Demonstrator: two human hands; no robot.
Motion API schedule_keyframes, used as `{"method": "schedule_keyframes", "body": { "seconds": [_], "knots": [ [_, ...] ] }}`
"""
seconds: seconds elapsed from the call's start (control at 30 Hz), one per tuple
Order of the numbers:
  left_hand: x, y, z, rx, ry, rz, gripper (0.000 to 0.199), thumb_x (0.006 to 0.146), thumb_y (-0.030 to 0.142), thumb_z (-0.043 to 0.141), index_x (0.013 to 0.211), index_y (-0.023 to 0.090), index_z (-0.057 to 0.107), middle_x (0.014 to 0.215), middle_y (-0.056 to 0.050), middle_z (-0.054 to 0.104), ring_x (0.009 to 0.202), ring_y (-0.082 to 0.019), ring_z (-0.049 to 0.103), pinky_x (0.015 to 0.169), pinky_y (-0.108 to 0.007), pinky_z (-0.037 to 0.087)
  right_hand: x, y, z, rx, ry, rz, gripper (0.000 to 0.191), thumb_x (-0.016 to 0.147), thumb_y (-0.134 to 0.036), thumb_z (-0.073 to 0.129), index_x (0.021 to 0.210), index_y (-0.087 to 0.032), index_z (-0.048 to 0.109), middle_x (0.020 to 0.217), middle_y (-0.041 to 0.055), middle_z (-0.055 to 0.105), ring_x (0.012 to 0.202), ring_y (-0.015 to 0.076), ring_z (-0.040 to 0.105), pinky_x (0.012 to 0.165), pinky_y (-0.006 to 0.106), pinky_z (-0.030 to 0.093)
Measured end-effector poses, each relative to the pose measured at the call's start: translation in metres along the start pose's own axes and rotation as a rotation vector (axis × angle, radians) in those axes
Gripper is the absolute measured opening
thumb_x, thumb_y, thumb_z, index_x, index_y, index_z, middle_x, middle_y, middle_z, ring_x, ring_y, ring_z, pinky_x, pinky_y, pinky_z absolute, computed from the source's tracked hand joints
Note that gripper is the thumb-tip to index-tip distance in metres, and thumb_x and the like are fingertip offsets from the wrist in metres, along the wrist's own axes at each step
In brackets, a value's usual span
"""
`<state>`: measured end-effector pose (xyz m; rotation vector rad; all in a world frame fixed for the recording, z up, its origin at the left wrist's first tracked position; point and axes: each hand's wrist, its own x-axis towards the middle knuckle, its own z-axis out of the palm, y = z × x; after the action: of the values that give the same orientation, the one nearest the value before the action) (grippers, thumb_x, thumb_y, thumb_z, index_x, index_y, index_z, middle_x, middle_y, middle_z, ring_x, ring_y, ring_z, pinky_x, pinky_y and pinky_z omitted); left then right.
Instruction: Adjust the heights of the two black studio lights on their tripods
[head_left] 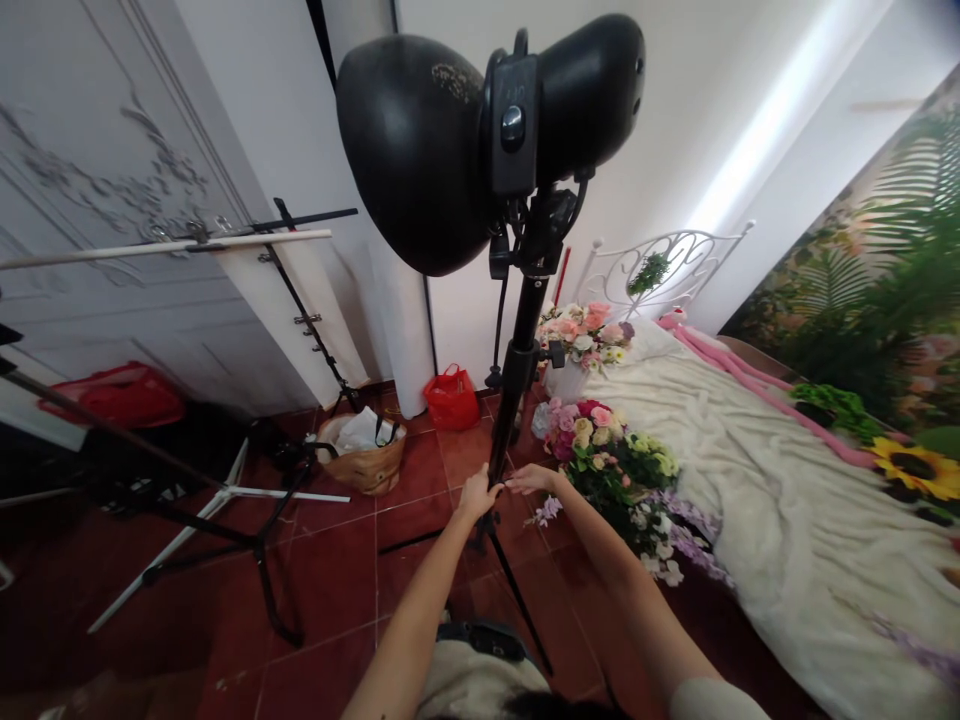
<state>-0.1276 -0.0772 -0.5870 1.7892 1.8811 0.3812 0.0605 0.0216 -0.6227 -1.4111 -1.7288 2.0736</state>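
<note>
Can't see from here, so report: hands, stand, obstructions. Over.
Left hand around light stand. Right hand open beside it, contact unclear. Flowers close by right forearm.

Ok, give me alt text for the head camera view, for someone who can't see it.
A person's left hand grips a tall black light stand, the right hand open close beside it; a large black dome-shaped lamp tops the stand. To the right, pink and purple flowers stand beside a cream-covered bed; a red bag sits on dark red floor tiles.

Photo studio — lamp (420,155) on stand (519,375)
</note>
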Motion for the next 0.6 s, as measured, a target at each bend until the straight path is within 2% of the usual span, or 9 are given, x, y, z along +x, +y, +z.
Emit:
{"method": "schedule_keyframes", "body": {
  "seconds": [0.1,0.17,0.23,0.37,0.47,0.6],
  "knots": [
    [-0.001,0.002,-0.002,0.004,-0.010,-0.012,0.046,0.089,0.044,0.050,0.128,0.019,0.044,0.115,-0.013,0.067,0.109,-0.027,0.063,0.092,-0.033,0.047,-0.005,0.027,0.017,0.201,0.104,-0.138,0.036,0.074,-0.045,0.073,0.096,-0.016,0.073,0.092,0.0089,0.074,0.087,0.0191,0.069,0.077,0.028,0.052],
    [-0.001,0.003,-0.003,0.004,-0.012,-0.012,0.047,0.089,0.044,0.050,0.128,0.019,0.044,0.116,-0.013,0.067,0.111,-0.027,0.062,0.093,-0.033,0.046,-0.004,0.039,0.032,0.270,0.210,-0.204,0.041,0.077,-0.050,0.068,0.099,-0.016,0.070,0.096,0.0080,0.073,0.092,0.0203,0.068,0.077,0.028,0.051],
    [-0.001,0.004,-0.003,0.005,-0.008,-0.008,0.047,0.089,0.043,0.051,0.129,0.018,0.043,0.118,-0.013,0.066,0.111,-0.027,0.062,0.093,-0.033,0.046,0.001,0.043,0.047,0.253,0.347,-0.252,0.043,0.076,-0.056,0.065,0.091,-0.016,0.069,0.091,0.0060,0.072,0.090,0.0215,0.067,0.072,0.027,0.050],
    [-0.002,0.007,-0.004,0.006,-0.008,-0.015,0.045,0.089,0.042,0.052,0.128,0.020,0.044,0.116,-0.012,0.067,0.110,-0.025,0.063,0.092,-0.032,0.047,0.007,0.035,0.062,0.074,0.584,-0.278,0.046,0.078,-0.062,0.058,0.065,-0.017,0.061,0.066,0.0023,0.065,0.078,0.0204,0.063,0.067,0.024,0.047],
    [-0.002,0.007,-0.004,0.012,-0.002,-0.011,0.046,0.089,0.042,0.054,0.129,0.021,0.043,0.115,-0.012,0.067,0.109,-0.024,0.064,0.091,-0.031,0.047,0.010,0.024,0.062,0.008,0.645,-0.211,0.045,0.082,-0.055,0.055,0.056,-0.019,0.056,0.056,0.0002,0.059,0.068,0.0177,0.060,0.065,0.023,0.045],
    [-0.001,0.006,-0.002,0.011,0.006,0.001,0.045,0.089,0.041,0.054,0.127,0.021,0.045,0.115,-0.012,0.068,0.108,-0.024,0.064,0.090,-0.031,0.047,0.013,0.008,0.056,0.068,0.611,0.087,0.044,0.084,-0.044,0.056,0.047,-0.020,0.049,0.040,-0.0020,0.046,0.047,0.0146,0.052,0.053,0.023,0.043]
  ]
}}
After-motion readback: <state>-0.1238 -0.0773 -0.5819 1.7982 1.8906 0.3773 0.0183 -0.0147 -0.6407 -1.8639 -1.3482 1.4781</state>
